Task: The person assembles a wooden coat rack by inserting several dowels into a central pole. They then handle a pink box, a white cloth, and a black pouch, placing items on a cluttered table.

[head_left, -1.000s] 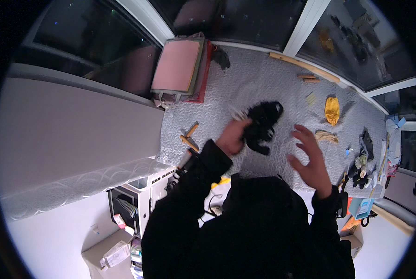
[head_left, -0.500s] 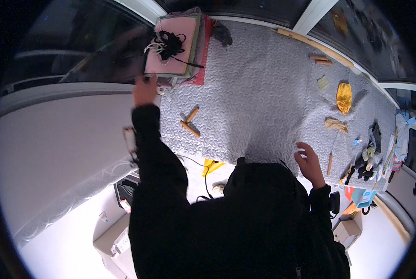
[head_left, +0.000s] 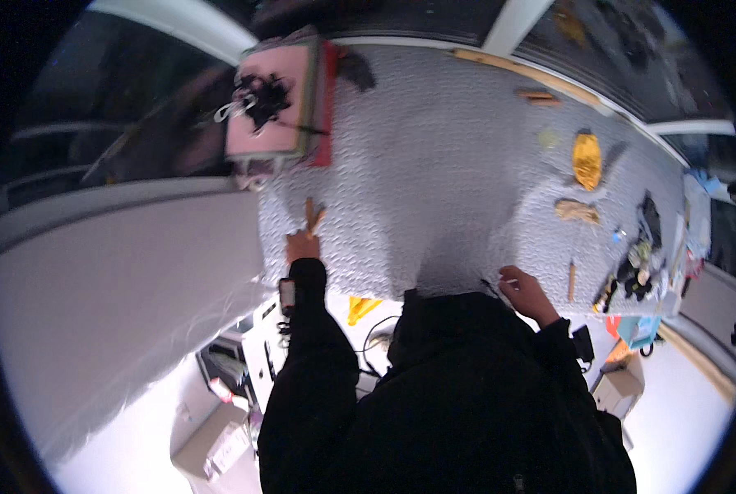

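The left hand [head_left: 302, 245] lies at the near left edge of the grey textured table cover [head_left: 434, 165], its fingers stretched forward and touching the near end of a pair of small wooden sticks [head_left: 312, 217] that lie crossed on the cover just beyond the fingertips. Whether the fingers pinch the sticks or only rest against them cannot be told. Farther beyond those fingers, at the far left corner of the cover, sits a pink pad [head_left: 273, 107] with a red edge, and on it lies a black tangled bundle [head_left: 261, 97] with some white pieces.

The right hand [head_left: 526, 290] rests at the near edge of the cover, fingers curled loosely around something thin and pale; what it is cannot be made out. Just to the right of those fingers lies a short wooden stick [head_left: 572, 280]. Beyond it lie a tan piece [head_left: 578, 212] and, farther still, a yellow object [head_left: 587, 159]. Off to the right a cluster of small dark things [head_left: 635, 272] crowds the cover's end.
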### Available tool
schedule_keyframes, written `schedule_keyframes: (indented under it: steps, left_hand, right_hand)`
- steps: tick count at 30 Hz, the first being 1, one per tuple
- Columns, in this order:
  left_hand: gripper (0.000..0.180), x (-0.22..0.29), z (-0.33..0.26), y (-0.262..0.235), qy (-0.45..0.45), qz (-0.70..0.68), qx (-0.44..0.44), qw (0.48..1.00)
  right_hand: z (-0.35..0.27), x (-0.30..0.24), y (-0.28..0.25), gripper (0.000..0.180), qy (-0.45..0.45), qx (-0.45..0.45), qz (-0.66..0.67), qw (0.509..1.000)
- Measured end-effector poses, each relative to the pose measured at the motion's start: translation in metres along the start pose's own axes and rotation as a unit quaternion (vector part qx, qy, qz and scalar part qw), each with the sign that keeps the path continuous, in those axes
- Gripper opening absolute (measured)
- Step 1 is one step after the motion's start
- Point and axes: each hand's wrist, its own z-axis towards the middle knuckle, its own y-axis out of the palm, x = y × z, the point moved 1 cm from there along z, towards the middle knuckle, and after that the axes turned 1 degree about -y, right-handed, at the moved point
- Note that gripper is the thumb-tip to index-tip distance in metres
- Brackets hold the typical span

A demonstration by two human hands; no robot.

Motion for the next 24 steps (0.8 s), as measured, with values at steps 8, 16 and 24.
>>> schedule_keyframes:
  steps: [8,16,24]
  left_hand:
    - [0.042,0.035,0.045,0.001,0.045,-0.074,-0.036,0.996]
    - [0.031,0.222,0.009,-0.066,0.259,-0.31,0.022,0.915]
    - [0.028,0.49,0.011,-0.146,0.433,-0.272,0.038,0.859]
  right_hand:
    - [-0.007,0.033,0.004,0.036,0.047,0.004,-0.007,0.999]
    - [0.067,0.128,-0.015,0.031,0.188,0.067,0.365,0.909]
    - [0.11,0.157,-0.043,0.049,0.333,0.088,0.41,0.844]
